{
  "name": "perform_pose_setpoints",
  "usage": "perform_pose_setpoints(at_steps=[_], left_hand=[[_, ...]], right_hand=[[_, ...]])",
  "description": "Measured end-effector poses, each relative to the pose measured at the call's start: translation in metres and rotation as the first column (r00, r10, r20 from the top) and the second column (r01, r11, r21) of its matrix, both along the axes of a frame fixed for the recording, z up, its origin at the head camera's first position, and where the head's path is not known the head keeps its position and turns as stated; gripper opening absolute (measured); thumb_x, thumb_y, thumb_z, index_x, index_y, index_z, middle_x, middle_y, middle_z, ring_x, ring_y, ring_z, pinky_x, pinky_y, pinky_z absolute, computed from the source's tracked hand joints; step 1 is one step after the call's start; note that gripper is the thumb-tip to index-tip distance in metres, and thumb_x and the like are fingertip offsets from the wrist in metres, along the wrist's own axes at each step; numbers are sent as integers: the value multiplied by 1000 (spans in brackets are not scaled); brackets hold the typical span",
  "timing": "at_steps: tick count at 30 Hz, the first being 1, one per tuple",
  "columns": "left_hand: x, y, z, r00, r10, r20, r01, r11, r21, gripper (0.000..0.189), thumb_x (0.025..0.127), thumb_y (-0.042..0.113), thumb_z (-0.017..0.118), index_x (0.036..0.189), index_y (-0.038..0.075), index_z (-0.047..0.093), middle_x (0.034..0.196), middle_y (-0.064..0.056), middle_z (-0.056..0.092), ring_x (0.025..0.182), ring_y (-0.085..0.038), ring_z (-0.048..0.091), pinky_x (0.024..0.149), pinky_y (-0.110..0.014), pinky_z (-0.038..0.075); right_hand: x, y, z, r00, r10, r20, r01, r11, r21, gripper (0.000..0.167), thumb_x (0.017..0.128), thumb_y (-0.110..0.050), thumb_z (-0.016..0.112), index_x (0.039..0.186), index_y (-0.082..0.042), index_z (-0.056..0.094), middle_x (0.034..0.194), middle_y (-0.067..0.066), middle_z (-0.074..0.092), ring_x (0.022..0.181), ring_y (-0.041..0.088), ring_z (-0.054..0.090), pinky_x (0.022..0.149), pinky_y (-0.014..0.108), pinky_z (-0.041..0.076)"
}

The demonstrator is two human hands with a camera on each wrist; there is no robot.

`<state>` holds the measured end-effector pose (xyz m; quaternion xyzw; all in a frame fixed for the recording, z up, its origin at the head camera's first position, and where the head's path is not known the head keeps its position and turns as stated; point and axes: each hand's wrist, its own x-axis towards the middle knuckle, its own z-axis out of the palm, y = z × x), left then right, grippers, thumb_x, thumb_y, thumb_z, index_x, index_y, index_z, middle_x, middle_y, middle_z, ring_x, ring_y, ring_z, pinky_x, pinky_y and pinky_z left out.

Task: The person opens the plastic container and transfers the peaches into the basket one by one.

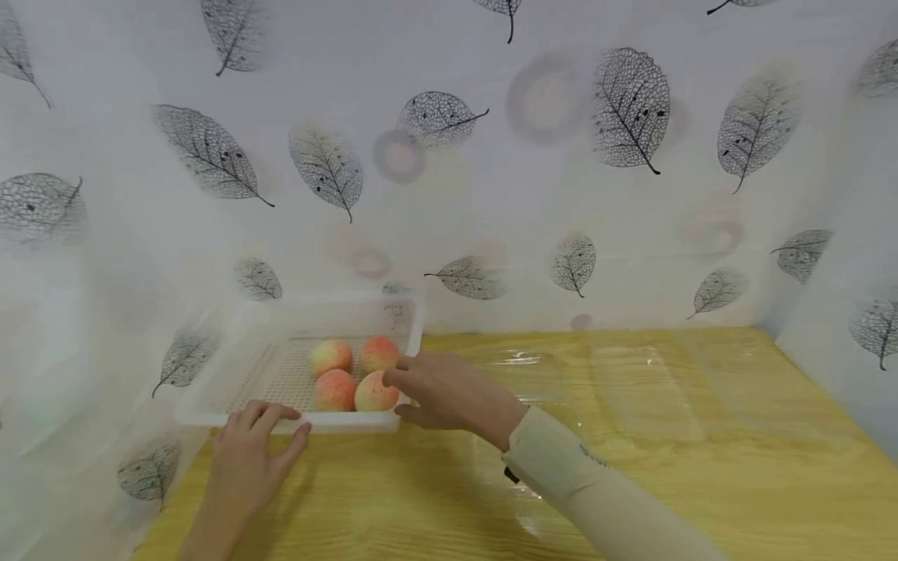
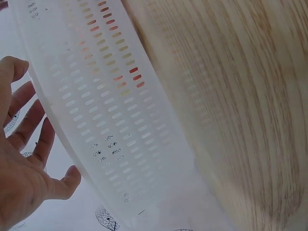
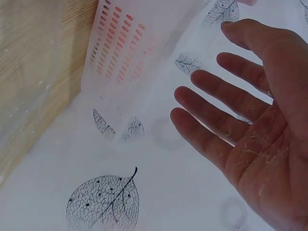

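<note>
A white plastic basket (image 1: 351,423) with slotted sides stands at the table's far left. Several red-and-yellow peaches lie grouped in its right half, among them a redder peach (image 1: 334,391) near the front wall. My left hand (image 1: 245,460) is at the basket's front rim, fingertips over the edge and thumb tip beside it. In the left wrist view its fingers are spread and loosely bent along the rim. At the right front corner, my right hand (image 1: 456,389) reaches over the rim, overlapping the nearest peach (image 1: 374,392). The right wrist view shows that hand's fingers (image 3: 211,115) extended, gripping nothing.
The wood-grain table (image 1: 631,499) extends to the right of the basket, with shiny clear film (image 1: 631,389) on it. A white sheet (image 1: 505,210) printed with dark leaves hangs behind and along both sides, close to the basket's back and left.
</note>
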<state>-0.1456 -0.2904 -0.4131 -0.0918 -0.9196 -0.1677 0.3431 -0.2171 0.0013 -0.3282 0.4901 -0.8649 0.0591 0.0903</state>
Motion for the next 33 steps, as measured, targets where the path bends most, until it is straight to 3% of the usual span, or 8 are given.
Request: perform_pose_setpoints(at_steps=[5, 11, 15, 20, 26, 31, 33], left_hand=[[1, 0, 1, 1000, 12, 19, -12, 1000, 3, 21, 78, 17, 86, 93, 16, 71, 97, -7, 67, 87, -36, 59, 71, -58, 41], [4, 1, 2, 999, 24, 41, -25, 1000, 10, 20, 79, 17, 85, 93, 15, 72, 99, -8, 67, 89, -37, 59, 72, -59, 41], [4, 2, 3, 999, 25, 43, -26, 1000, 10, 20, 80, 18, 85, 94, 15, 71, 100, -8, 67, 91, -37, 59, 72, -59, 40], [4, 2, 4, 998, 28, 50, -28, 1000, 7, 19, 80, 19, 85, 94, 15, 72, 100, -8, 66, 91, -37, 59, 71, -58, 41], [4, 2, 4, 999, 29, 39, -30, 999, 12, 20, 80, 18, 85, 94, 14, 72, 99, -8, 66, 92, -38, 60, 72, -59, 40], [4, 2, 4, 998, 32, 52, -33, 999, 18, 19, 81, 20, 84, 95, 15, 72, 101, -8, 66, 94, -38, 59, 73, -59, 40], [4, 2, 4, 998, 35, 60, -36, 999, 16, 18, 82, 20, 84, 95, 15, 72, 101, -8, 66, 94, -38, 59, 74, -60, 40]], right_hand=[[13, 24, -2, 1000, 6, -9, -7, 999, -33, 22, 93, -28, 74, 111, -16, 68, 91, -4, 69, 72, 10, 57, 64, 24, 47], [32, 64, -6, 1000, -7, 11, 8, 999, -52, 19, 93, -27, 74, 108, -16, 70, 97, -4, 71, 85, 12, 66, 76, 27, 55], [45, 89, -13, 999, -25, 26, 26, 999, -46, 13, 94, -26, 73, 104, -19, 70, 93, -7, 70, 79, 9, 64, 69, 25, 54], [60, 108, -29, 999, -47, 15, 46, 999, 14, 10, 93, -31, 74, 93, -23, 68, 78, -13, 60, 64, 1, 52, 57, 19, 44], [74, 123, -53, 999, -25, 22, 23, 997, 79, 12, 91, -32, 76, 91, -23, 69, 74, -14, 54, 63, -3, 46, 54, 16, 38], [76, 134, -70, 1000, 5, -28, -4, 999, 38, 14, 87, -23, 80, 85, -22, 66, 69, -14, 48, 60, -4, 36, 53, 12, 32], [75, 137, -76, 999, 10, -52, -10, 1000, 1, 13, 85, -20, 81, 87, -21, 68, 71, -13, 53, 61, -4, 41, 53, 11, 34]])
